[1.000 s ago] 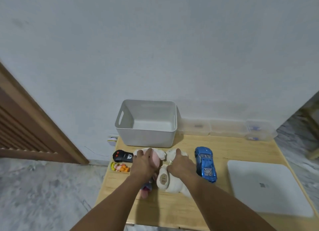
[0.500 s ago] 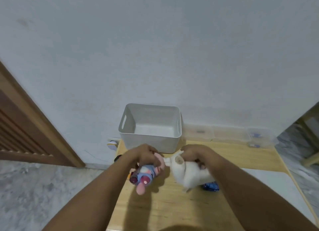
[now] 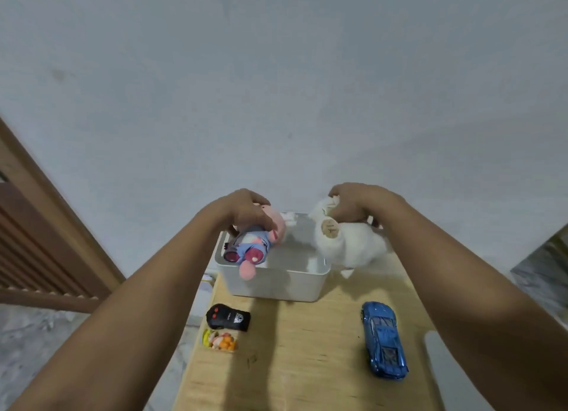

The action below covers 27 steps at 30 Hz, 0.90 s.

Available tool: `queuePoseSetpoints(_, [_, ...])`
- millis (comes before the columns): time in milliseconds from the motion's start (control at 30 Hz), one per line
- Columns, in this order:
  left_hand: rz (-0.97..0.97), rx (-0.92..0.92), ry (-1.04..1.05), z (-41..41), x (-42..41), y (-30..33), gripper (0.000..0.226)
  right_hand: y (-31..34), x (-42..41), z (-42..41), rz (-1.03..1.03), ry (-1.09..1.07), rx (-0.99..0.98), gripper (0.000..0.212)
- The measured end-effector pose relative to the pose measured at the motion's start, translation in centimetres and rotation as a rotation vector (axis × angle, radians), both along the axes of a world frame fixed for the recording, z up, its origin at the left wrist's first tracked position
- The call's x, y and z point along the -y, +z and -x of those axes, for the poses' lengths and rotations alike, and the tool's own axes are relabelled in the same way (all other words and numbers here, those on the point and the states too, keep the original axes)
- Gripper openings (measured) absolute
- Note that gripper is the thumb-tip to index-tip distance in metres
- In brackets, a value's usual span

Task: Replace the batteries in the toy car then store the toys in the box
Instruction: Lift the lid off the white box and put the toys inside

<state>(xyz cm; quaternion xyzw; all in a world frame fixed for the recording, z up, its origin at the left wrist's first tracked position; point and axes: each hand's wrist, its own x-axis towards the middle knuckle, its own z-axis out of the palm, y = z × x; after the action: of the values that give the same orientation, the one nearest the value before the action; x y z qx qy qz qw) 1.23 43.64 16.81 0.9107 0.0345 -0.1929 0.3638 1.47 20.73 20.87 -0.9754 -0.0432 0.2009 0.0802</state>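
Observation:
My left hand (image 3: 246, 209) grips a pink plush toy in blue clothes (image 3: 255, 244) above the left side of the grey box (image 3: 276, 283). My right hand (image 3: 353, 204) grips a white plush toy (image 3: 350, 246) by its upper end, over the box's right rim. The white toy hangs partly outside the box. A blue toy car (image 3: 384, 340) lies on the wooden table (image 3: 307, 364) at the right. A black remote control (image 3: 229, 317) lies at the table's left edge, in front of the box.
A small clear pack of colourful pieces (image 3: 219, 341) sits just in front of the remote. A white flat object (image 3: 436, 355) lies at the table's right, mostly hidden by my right arm. A wooden door frame (image 3: 37, 226) stands at the left.
Both hands have lifted the two plush toys off the table and carried them back to above the box. The camera has tilted, showing the car and remote nearer.

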Motion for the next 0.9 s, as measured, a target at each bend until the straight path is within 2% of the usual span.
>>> queuePoseSetpoints(100, [-0.093, 0.248, 0.065, -1.6, -0.3, -1.5, 0.075, -1.9, -2.1, -1.0, -0.179, -0.103, 0.177, 0.07])
queuePoseSetpoints(167, [-0.147, 0.376, 0.112, -2.6, -0.4, -2.8, 0.061, -4.0, -3.5, -1.7, -0.246, -0.167, 0.291, 0.069])
queuePoseSetpoints(233, [-0.168, 0.414, 0.161, -3.3, -0.5, -4.1, 0.055, -6.4, -4.9, -2.0, -0.318, -0.209, 0.366, 0.063])
queuePoseSetpoints(367, [-0.185, 0.404, 0.168, -4.0, -0.4, -6.6, 0.053, -10.5, -6.8, -2.4, -0.393, -0.233, 0.39, 0.064])
queuePoseSetpoints(600, [-0.228, 0.232, 0.107, -4.9, -1.0, -11.7, 0.059, -15.9, -7.3, -3.1, -0.326, -0.217, 0.246, 0.062])
queuePoseSetpoints(900, [-0.296, 0.088, 0.034, -5.9, -0.6, -16.0, 0.051, -19.4, -7.4, -4.1, -0.273, -0.224, 0.106, 0.057])
